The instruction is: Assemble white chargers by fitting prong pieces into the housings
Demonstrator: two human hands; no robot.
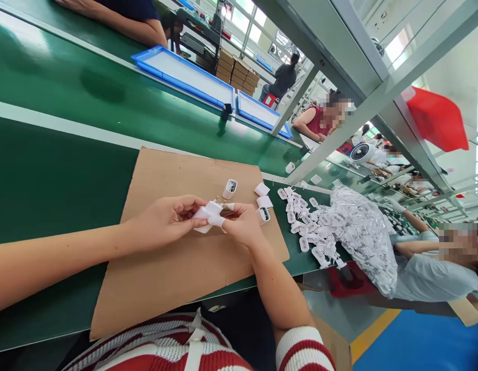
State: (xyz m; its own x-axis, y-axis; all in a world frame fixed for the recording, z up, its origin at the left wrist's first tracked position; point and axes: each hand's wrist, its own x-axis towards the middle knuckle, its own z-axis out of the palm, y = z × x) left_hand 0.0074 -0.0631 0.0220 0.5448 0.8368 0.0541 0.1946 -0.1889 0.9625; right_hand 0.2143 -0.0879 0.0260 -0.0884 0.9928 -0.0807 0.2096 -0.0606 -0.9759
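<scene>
Striped red-and-white knitwear [219, 359] sits nearest my camera. Past it, the left hand [177, 219] and right hand [241, 224] are together, both pinching a white plug [211, 209] between them over the cardboard sheet [177, 172]; any lettering on it is too small for me to read. White casings [301, 215] lie heaped to the right.

Super bright in here: long green surface [61, 170], pale metal frame [339, 44] overhead, glowing windows [255, 33] at the back, blue floor [412, 342] with a yellow stripe [373, 336] (plus a red stool [349, 282] beside the surface)
</scene>
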